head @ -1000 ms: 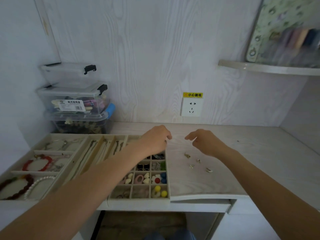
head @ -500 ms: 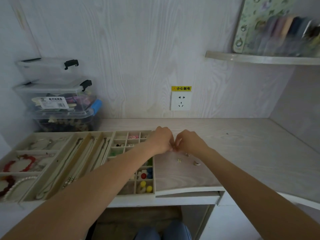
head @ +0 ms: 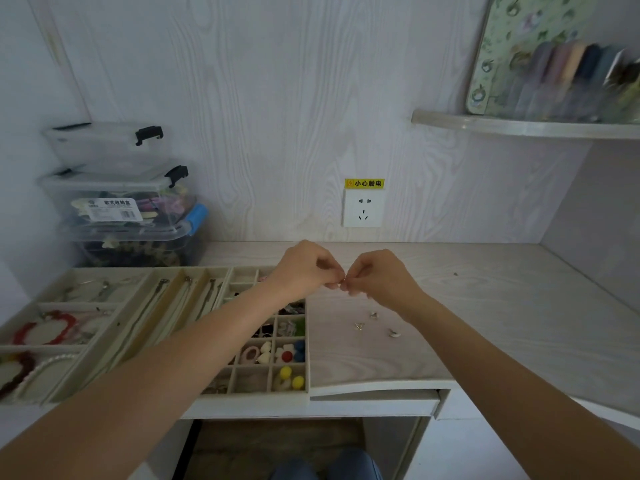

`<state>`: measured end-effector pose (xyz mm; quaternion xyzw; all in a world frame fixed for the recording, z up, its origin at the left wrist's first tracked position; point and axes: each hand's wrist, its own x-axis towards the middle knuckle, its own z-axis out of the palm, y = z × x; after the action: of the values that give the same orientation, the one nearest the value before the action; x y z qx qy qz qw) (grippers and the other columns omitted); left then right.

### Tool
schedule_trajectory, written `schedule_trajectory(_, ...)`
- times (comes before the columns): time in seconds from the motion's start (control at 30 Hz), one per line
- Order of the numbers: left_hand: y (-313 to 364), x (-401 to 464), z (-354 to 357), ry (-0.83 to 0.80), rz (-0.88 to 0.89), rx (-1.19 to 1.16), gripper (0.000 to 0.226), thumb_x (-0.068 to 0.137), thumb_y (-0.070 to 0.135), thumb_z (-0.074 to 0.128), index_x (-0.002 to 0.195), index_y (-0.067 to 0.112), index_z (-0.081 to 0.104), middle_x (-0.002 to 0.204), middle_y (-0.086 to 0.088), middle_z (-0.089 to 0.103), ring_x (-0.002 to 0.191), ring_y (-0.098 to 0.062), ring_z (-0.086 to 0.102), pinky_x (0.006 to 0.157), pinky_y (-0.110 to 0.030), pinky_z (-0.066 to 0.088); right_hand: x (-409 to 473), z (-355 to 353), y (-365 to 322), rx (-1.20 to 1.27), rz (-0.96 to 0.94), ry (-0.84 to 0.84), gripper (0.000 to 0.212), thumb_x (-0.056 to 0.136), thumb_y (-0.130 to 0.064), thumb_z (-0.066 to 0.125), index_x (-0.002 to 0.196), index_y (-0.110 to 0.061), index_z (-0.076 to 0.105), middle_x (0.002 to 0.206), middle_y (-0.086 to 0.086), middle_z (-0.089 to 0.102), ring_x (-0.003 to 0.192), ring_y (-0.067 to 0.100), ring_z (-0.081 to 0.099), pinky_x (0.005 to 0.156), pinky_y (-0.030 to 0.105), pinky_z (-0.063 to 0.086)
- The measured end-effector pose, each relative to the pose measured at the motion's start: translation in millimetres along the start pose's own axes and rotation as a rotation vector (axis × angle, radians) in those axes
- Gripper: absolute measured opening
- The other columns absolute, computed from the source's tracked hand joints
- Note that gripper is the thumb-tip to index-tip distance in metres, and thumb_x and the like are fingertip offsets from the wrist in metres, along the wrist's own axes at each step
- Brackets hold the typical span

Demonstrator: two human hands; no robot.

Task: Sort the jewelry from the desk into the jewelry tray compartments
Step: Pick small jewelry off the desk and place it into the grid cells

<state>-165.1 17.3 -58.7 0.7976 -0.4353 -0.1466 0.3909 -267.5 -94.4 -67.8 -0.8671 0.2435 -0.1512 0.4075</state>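
Woodgrain desk is backed by a socket, jewelry tray at left, loose earrings beside it, while left hand and right hand are pinched together on something tiny.

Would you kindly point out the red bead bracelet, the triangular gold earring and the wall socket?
red bead bracelet [head: 65,320]: head view, on its upper red beads.
triangular gold earring [head: 359,326]: head view, on its middle.
wall socket [head: 363,208]: head view, on the white faceplate's centre.
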Motion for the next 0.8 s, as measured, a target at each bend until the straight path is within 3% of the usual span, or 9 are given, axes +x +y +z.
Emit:
schedule_trajectory(0.1,1.9,-12.4,-14.8,0.032,-0.103,-0.159,0.018,0.075,0.008,0.076,0.09,0.011,0.066,0.074,-0.004,0.072,0.064,-0.006,0.068,0.057,-0.011,0.047,-8.1,5.9,-16.4,-0.03,-0.063,0.007,0.008,0.076,-0.013,0.072,0.073,-0.011,0.065,0.068,-0.001,0.066,0.06,0.001,0.056,0.052,0.012,0.041)
schedule_trajectory(0.27,6.8,-28.2,-44.1,0.05,-0.161,-0.25,0.032,0.072,0.001,0.076,0.099,0.009,0.062,0.078,-0.01,0.071,0.05,-0.002,0.061,0.052,-0.016,0.048,-12.0,12.6,-43.9,0.059,-0.139,-0.002,0.019,0.074,-0.013,0.077,0.067,-0.014,0.059,0.066,-0.003,0.061,0.06,0.006,0.054,0.056,0.016,0.044)
schedule_trajectory(0.37,1.8,-36.4,-60.6,0.101,-0.156,-0.23,0.036,0.072,0.003,0.076,0.103,0.012,0.061,0.083,-0.009,0.072,0.066,-0.011,0.067,0.069,-0.026,0.054,-11.4,18.3,-57.8,0.298,-0.103,-0.071,0.011,0.081,-0.011,0.071,0.077,-0.012,0.06,0.072,0.003,0.065,0.067,0.012,0.061,0.055,0.016,0.048)
schedule_trajectory(0.47,-7.5,-44.6,-76.7,0.133,-0.128,-0.216,0.037,0.075,0.002,0.072,0.107,0.013,0.059,0.085,-0.007,0.072,0.083,-0.012,0.067,0.075,-0.019,0.049,-10.6,27.7,-69.6,0.513,-0.045,-0.129,0.009,0.084,-0.011,0.068,0.086,-0.009,0.059,0.076,0.007,0.066,0.064,0.012,0.062,0.051,0.014,0.047)
schedule_trajectory(0.6,-18.4,-52.4,-94.0,0.157,-0.088,-0.221,0.035,0.077,0.006,0.073,0.107,0.015,0.057,0.085,-0.004,0.073,0.088,-0.01,0.067,0.084,-0.021,0.045,-3.1,41.8,-82.6,0.51,-0.04,-0.184,0.01,0.081,-0.01,0.071,0.087,-0.009,0.063,0.077,0.006,0.067,0.064,0.011,0.063,0.059,0.019,0.051)
schedule_trajectory(0.67,-25.7,-54.3,-100.2,0.185,-0.087,-0.227,0.033,0.077,0.006,0.073,0.105,0.015,0.058,0.085,-0.004,0.073,0.089,-0.011,0.067,0.087,-0.023,0.046,1.5,49.4,-88.6,0.511,-0.045,-0.191,0.008,0.081,-0.008,0.07,0.084,-0.009,0.063,0.077,0.006,0.067,0.062,0.01,0.062,0.053,0.016,0.048)
schedule_trajectory(0.73,-34.6,-54.5,-105.5,0.211,-0.091,-0.242,0.032,0.077,0.006,0.073,0.105,0.014,0.058,0.085,-0.004,0.072,0.087,-0.01,0.067,0.086,-0.023,0.046,6.2,58.4,-94.0,0.501,-0.048,-0.19,0.008,0.082,-0.008,0.07,0.081,-0.01,0.062,0.077,0.006,0.066,0.06,0.009,0.061,0.051,0.015,0.049)
schedule_trajectory(0.8,-43.2,-53.6,-109.6,0.243,-0.093,-0.24,0.032,0.078,0.006,0.073,0.105,0.013,0.058,0.082,-0.002,0.071,0.081,-0.006,0.066,0.079,-0.018,0.046,11.5,67.5,-98.3,0.482,-0.042,-0.197,0.008,0.082,-0.01,0.07,0.082,-0.01,0.062,0.078,0.006,0.066,0.061,0.01,0.06,0.059,0.02,0.054)
